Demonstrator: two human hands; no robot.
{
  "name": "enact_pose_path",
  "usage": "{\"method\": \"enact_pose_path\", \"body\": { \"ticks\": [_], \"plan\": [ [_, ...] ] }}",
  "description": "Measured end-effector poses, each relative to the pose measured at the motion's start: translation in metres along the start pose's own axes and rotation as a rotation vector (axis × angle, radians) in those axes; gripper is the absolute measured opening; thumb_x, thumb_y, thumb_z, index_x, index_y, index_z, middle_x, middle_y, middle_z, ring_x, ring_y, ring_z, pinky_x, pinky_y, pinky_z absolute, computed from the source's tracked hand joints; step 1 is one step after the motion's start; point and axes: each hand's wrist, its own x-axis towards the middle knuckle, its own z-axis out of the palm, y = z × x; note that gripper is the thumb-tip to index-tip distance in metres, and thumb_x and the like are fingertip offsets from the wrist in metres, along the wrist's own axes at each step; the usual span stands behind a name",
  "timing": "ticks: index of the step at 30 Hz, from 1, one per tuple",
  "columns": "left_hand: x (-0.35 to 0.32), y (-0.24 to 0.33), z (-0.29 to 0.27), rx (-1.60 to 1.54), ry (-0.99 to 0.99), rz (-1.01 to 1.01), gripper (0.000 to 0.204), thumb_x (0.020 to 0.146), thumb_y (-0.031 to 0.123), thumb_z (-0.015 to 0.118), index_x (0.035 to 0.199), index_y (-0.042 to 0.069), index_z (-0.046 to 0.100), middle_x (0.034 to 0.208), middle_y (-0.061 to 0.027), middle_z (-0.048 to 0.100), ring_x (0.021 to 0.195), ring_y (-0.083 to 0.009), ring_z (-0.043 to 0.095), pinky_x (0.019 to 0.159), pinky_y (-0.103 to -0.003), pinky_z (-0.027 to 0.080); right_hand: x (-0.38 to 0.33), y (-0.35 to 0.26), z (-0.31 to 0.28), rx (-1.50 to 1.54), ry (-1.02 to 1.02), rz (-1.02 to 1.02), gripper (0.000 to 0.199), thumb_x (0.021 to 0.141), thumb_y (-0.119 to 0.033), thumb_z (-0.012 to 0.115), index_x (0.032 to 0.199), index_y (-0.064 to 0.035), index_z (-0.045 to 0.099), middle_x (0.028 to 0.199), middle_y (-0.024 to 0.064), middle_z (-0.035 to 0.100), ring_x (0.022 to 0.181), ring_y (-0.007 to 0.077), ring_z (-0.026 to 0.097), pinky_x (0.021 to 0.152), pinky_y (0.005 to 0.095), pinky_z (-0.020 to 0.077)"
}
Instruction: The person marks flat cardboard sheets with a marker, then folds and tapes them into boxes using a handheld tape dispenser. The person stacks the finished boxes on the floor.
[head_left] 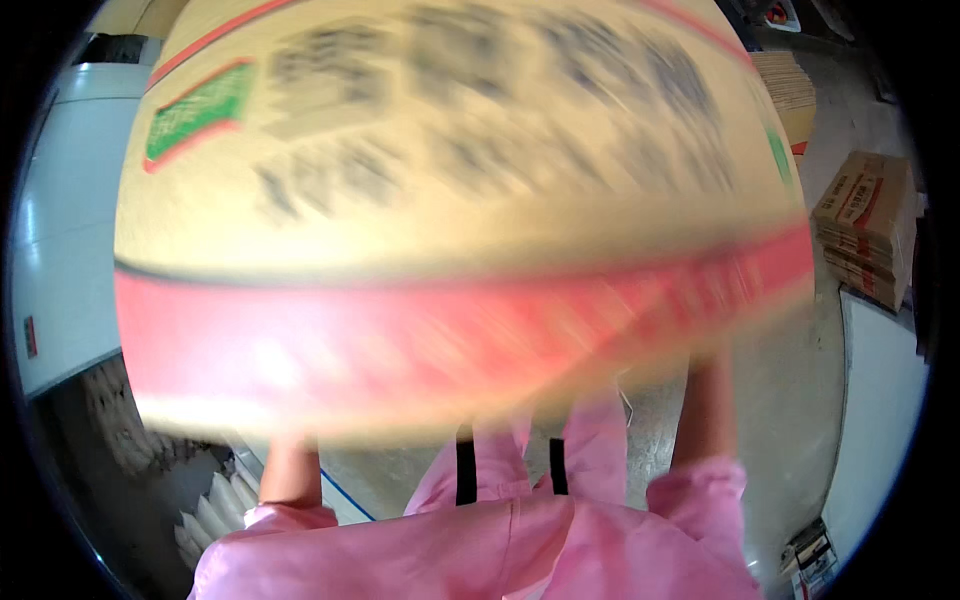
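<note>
A large tan cardboard carton point(480, 225) with a red band and green patches fills the upper and middle view, close up and smeared by motion. Whether it is a flat sheet or a folded box, I cannot tell. My left forearm point(290, 475) reaches up to its lower left edge, and my right forearm point(708, 410) goes behind its lower right edge. Both hands are hidden behind the carton, which is held up between my raised arms. The fingers do not show.
Stacked flat cartons point(865, 225) lie at the right beside a pale surface point(875, 430). More stacked cardboard point(785, 95) stands farther back. A large white cabinet-like unit point(75, 230) is at the left. White bag-like bundles point(215, 510) sit low at the left on the floor.
</note>
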Motion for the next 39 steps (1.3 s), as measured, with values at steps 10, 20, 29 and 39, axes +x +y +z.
{"method": "enact_pose_path", "body": {
  "ticks": [10,20,29,39],
  "plan": [
    [0.114,-0.110,0.238,0.986,-0.502,0.581,0.069,0.084,0.008,0.068,0.149,0.011,0.045,0.161,-0.0183,0.029,0.151,-0.0381,0.021,0.123,-0.049,0.020,0.133,-0.070,0.148,0.620,-0.300,0.393,0.055,0.105,-0.052,0.046,0.102,-0.0004,0.067,0.076,0.0100,0.068,0.067,0.0184,0.066,0.064,0.0322,0.0531],
    [0.148,-0.358,0.470,0.297,-0.440,-0.817,0.040,0.097,0.034,0.066,0.131,0.012,0.059,0.110,0.0034,0.067,0.103,-0.0156,0.063,0.092,-0.033,0.047,-0.124,0.158,-0.010,0.230,-0.190,1.152,0.040,0.100,-0.035,0.062,0.102,0.0050,0.066,0.079,0.0097,0.067,0.063,0.0200,0.065,0.057,0.0341,0.0526],
    [0.144,-0.462,0.593,0.408,0.149,-0.704,0.088,0.087,0.025,0.080,0.155,0.010,0.026,0.150,-0.0076,0.048,0.126,-0.0298,0.056,0.104,-0.043,0.045,-0.065,0.218,-0.079,-0.004,-0.457,1.019,0.042,0.095,-0.037,0.070,0.098,0.0043,0.066,0.076,0.0085,0.068,0.065,0.0189,0.066,0.061,0.0347,0.0517],
    [0.021,-0.454,0.504,0.681,-0.124,-0.494,0.086,0.083,0.026,0.080,0.152,0.003,0.036,0.148,-0.0200,0.050,0.134,-0.0315,0.050,0.111,-0.042,0.040,0.111,0.130,-0.019,-0.173,-0.302,0.114,0.035,0.092,-0.033,0.071,0.099,0.0005,0.062,0.085,0.0252,0.065,0.080,0.0470,0.062,0.070,0.0511,0.0493]
  ]
}}
